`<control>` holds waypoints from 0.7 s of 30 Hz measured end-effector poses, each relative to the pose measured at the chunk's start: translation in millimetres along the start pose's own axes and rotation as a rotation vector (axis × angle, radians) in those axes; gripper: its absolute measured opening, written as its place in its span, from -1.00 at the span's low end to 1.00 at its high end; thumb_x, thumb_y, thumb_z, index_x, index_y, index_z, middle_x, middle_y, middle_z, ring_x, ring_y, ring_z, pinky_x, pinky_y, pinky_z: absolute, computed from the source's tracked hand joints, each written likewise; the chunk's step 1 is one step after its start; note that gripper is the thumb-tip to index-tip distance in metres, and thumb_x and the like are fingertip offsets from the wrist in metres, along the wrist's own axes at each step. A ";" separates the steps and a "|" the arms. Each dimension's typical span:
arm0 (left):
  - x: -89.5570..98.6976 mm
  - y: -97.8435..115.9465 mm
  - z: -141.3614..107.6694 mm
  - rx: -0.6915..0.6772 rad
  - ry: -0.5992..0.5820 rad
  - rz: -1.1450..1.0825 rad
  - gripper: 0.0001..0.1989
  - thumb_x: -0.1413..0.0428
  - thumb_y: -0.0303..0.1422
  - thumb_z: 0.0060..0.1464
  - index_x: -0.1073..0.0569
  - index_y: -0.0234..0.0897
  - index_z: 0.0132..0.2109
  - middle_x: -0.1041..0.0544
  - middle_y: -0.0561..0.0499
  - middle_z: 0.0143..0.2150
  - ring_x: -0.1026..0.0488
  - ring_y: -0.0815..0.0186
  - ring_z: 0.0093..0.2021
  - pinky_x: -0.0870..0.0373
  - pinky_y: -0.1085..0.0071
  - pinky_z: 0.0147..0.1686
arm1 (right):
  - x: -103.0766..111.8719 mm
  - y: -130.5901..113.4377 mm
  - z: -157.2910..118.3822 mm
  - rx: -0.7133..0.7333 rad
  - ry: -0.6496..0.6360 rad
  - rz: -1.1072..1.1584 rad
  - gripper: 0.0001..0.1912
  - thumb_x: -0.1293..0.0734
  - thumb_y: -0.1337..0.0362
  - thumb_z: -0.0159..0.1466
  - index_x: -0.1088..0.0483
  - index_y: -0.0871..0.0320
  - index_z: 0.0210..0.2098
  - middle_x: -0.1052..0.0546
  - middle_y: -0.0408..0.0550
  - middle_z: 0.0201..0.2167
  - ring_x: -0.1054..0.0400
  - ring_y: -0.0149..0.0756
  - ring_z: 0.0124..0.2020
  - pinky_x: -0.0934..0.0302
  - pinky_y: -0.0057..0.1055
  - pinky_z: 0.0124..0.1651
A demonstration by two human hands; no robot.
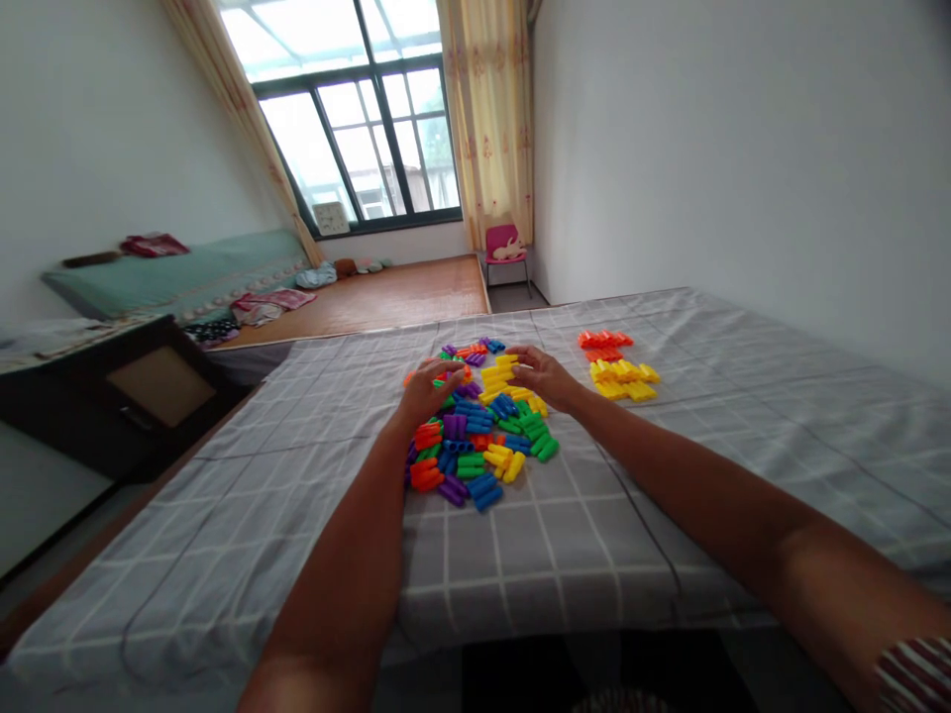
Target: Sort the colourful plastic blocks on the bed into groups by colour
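A mixed pile of plastic tube-shaped toy blocks (477,418), in blue, green, purple, orange and yellow, lies on a grey checked cloth (312,515). My left hand (429,392) rests over the pile's left side, thumb and fingers apart, near orange and green blocks; its far fingers are partly hidden. At the pile's upper right, my right hand (546,378) has its thumb and fingertips about the end of a yellow block (499,374). Further right, sorted apart, lie a group of orange blocks (604,345) and a group of yellow blocks (624,379).
The cloth covers a broad flat surface with its near edge before me. A dark cabinet (149,396) stands at the left, and a bed (416,287) lies beyond. A pink chair (505,243) stands by the curtain (490,119). A white wall (728,149) bounds the right.
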State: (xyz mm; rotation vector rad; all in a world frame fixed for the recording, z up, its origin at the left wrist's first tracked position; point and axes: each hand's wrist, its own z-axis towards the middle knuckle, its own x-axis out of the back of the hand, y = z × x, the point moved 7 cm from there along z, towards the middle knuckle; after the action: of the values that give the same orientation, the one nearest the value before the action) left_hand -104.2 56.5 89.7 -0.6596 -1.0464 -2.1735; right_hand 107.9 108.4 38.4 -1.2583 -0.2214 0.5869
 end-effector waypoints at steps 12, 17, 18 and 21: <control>-18.3 -3.8 -5.7 0.073 -0.159 -0.015 -0.65 -0.11 -0.06 0.05 -0.55 -0.25 -0.24 -0.60 -0.01 -0.26 -0.50 0.23 -0.20 -0.40 0.32 -0.09 | -3.5 -5.2 0.2 0.048 0.089 -0.080 -0.56 -0.44 0.11 0.11 -0.34 0.02 -0.05 -0.48 -0.10 -0.17 -0.43 -0.29 -0.15 -0.40 -0.20 -0.02; 2.1 -32.6 -8.5 0.199 -0.081 -0.001 -0.58 -0.04 -0.02 0.08 -0.57 -0.27 -0.19 -0.62 -0.04 -0.21 -0.51 0.19 -0.17 -0.38 0.33 -0.08 | 50.7 -27.1 0.6 -0.005 0.291 -0.135 -0.59 -0.42 0.17 0.11 -0.31 0.03 -0.07 -0.48 -0.08 -0.10 -0.42 -0.30 -0.13 -0.41 -0.28 -0.11; 7.5 -40.2 -9.7 0.231 -0.040 0.010 -0.57 -0.02 -0.02 0.09 -0.57 -0.27 -0.17 -0.62 -0.05 -0.19 -0.51 0.19 -0.15 -0.37 0.33 -0.07 | 59.7 -36.4 -0.6 -0.016 0.275 -0.160 -0.61 -0.42 0.18 0.11 -0.33 0.04 -0.08 -0.48 -0.07 -0.09 -0.42 -0.30 -0.13 -0.41 -0.30 -0.13; 21.7 -66.1 -16.1 0.339 0.099 0.045 -0.54 0.05 -0.06 0.14 -0.57 -0.28 -0.13 -0.62 -0.05 -0.15 -0.50 0.19 -0.13 -0.37 0.37 -0.09 | 88.7 -69.4 -9.6 -0.061 0.195 -0.263 -0.65 -0.41 0.21 0.13 -0.40 0.05 -0.08 -0.52 -0.06 -0.10 -0.43 -0.31 -0.16 -0.39 -0.35 -0.17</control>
State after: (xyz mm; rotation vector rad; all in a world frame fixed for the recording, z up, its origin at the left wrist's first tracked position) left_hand -169.0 68.7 62.2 -0.4103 -1.2924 -1.9066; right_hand 206.7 134.6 86.6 -1.3107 -0.2380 0.2313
